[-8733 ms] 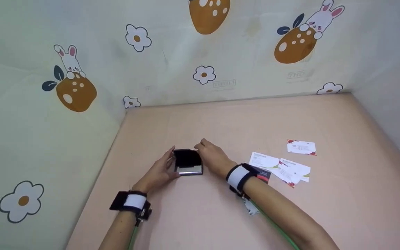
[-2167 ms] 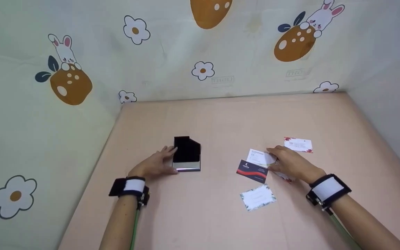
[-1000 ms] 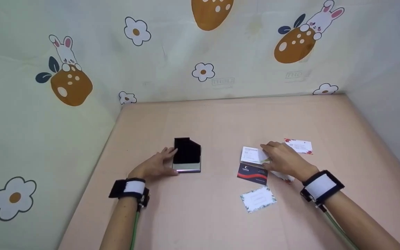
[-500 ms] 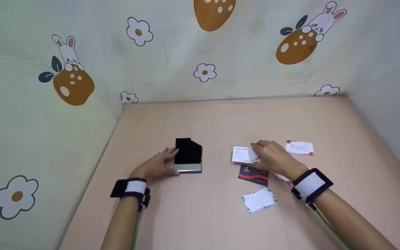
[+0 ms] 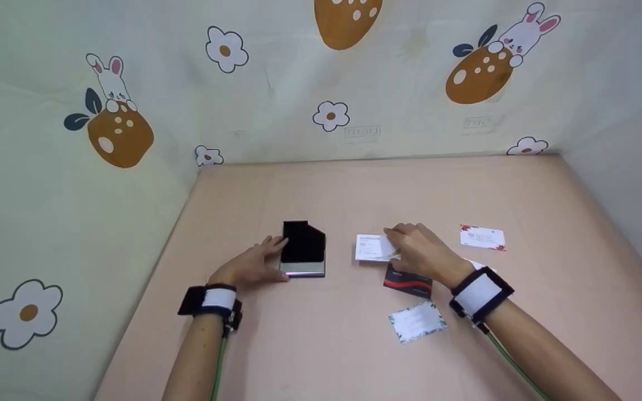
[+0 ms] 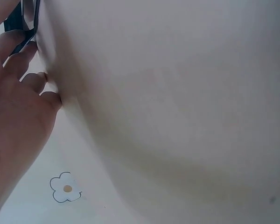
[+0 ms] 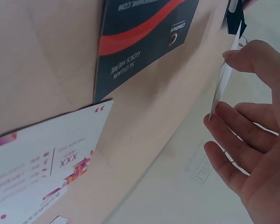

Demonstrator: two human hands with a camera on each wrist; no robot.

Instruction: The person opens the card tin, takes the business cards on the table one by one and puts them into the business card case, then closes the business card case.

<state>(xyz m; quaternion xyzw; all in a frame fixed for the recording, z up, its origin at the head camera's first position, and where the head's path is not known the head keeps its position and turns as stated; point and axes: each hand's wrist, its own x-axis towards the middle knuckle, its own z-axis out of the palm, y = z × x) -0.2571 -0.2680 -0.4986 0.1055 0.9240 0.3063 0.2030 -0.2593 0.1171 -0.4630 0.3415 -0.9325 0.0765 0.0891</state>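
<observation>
An opened business card case (image 5: 302, 243), black inside with a silvery front strip, lies on the table. My left hand (image 5: 249, 264) holds its left side, thumb at the front corner and fingers along the edge. In the left wrist view only a dark bit of the case (image 6: 13, 24) shows past the fingers. My right hand (image 5: 427, 252) pinches a white business card (image 5: 370, 247) just right of the case. The right wrist view shows this card (image 7: 222, 81) edge-on, tilted between thumb and fingertips. Below the right hand lies a dark business card (image 5: 407, 284) with a red stripe.
A white card with a leafy border (image 5: 418, 322) lies nearer the front. A white card with red corners (image 5: 482, 238) lies back right. Another white card (image 7: 42, 161) sits beside the dark one, mostly behind the right wrist in the head view. A patterned wall (image 5: 276, 133) borders the table.
The right hand has drawn the white card leftward off the card pile toward the case, uncovering more of the dark card. Earlier, both hands were on the case, opening it; the left stays there.
</observation>
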